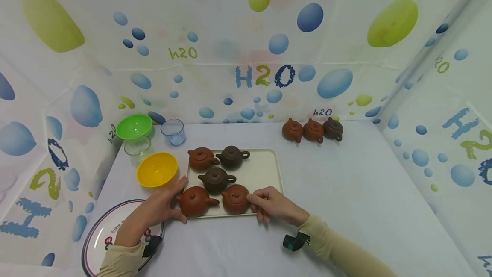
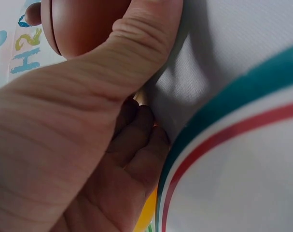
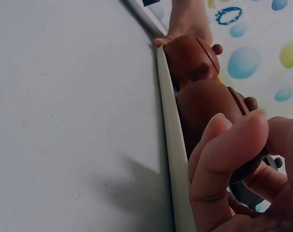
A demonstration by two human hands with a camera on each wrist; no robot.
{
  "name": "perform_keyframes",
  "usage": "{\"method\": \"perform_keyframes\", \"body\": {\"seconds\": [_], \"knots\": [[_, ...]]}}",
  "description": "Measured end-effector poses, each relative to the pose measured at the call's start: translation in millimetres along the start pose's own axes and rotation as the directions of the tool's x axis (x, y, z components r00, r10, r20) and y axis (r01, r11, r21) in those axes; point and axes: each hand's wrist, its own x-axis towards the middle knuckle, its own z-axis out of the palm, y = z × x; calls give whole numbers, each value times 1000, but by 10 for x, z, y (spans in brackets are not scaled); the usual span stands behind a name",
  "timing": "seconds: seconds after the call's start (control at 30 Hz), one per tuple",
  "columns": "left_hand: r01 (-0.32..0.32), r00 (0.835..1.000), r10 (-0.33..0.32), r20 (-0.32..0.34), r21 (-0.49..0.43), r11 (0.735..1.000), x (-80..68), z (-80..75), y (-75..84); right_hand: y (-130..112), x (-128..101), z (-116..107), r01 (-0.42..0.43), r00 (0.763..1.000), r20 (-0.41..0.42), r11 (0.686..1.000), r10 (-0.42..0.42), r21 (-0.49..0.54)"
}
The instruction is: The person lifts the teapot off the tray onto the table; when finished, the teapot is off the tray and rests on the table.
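Observation:
On a cream tray (image 1: 265, 170) stand several small clay teapots. My right hand (image 1: 272, 203) is at the front right reddish-brown teapot (image 1: 235, 199), thumb and forefinger pinching its handle end. Around the tray's front left corner lies my left hand (image 1: 169, 202), its thumb and fingers spread beside another reddish-brown teapot (image 1: 194, 202). In the left wrist view the thumb (image 2: 146, 34) runs along that teapot's side. A dark brown teapot (image 1: 215, 181) sits in the middle, with a second dark teapot (image 1: 232, 157) and a reddish one (image 1: 201, 158) behind it.
A yellow bowl (image 1: 156, 170), a green bowl (image 1: 134, 126), a clear glass bowl (image 1: 137, 145) and a bluish glass (image 1: 173, 132) stand left of the tray. A printed round plate (image 1: 111, 221) lies under my left forearm. Three teapots (image 1: 313, 131) line the back right.

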Motion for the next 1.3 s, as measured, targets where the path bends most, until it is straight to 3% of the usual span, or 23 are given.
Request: {"method": "perform_keyframes", "body": {"seconds": [0.6,0.9,1.3], "knots": [[12,1000,-12,4,2,1000,-9,12,1,6,-207,19,29,996,-87,1000,-29,-1],[10,1000,-10,7,4,1000,-5,16,-3,-7,-544,-6,39,989,-145,999,-37,12],[-8,1000,8,-17,18,1000,2,-11,10,239,-995,-249,45,957,-290,987,1,152]]}}
